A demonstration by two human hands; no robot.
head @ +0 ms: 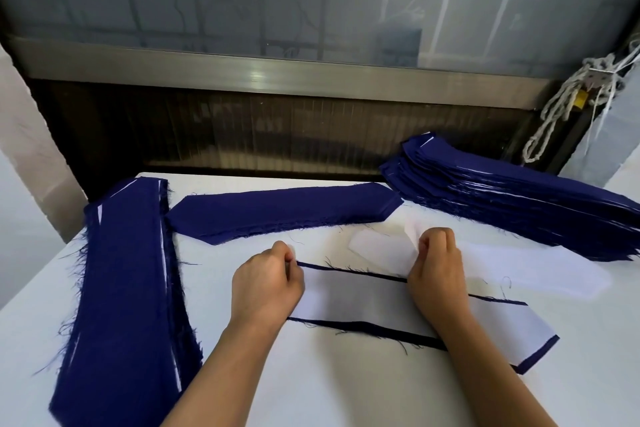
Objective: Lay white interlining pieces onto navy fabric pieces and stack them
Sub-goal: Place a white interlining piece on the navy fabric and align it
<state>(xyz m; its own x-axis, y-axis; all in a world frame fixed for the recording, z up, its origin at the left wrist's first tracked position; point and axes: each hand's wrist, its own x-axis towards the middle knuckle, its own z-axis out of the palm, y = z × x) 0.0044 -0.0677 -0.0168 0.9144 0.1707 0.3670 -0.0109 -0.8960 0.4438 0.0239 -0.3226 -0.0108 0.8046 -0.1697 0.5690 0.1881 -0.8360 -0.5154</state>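
Observation:
A white interlining piece (pixel 349 298) lies on a navy fabric piece (pixel 367 328) in front of me; only navy edges show around it. My left hand (pixel 266 284) pinches the far left end of this pair. My right hand (pixel 438 263) pinches its far edge, and a white corner curls up by the fingers. Loose white interlining pieces (pixel 519 265) lie just right of that hand. A tall stack of navy pieces with white layers (pixel 512 198) sits at the back right. Another navy stack (pixel 121 288) runs along the left, and a single navy piece (pixel 284 213) lies behind my hands.
The work goes on atop a white table (pixel 346 392). A metal rail and a dark panel under a window (pixel 277 69) close off the far side. White cords (pixel 561 104) hang at the back right corner.

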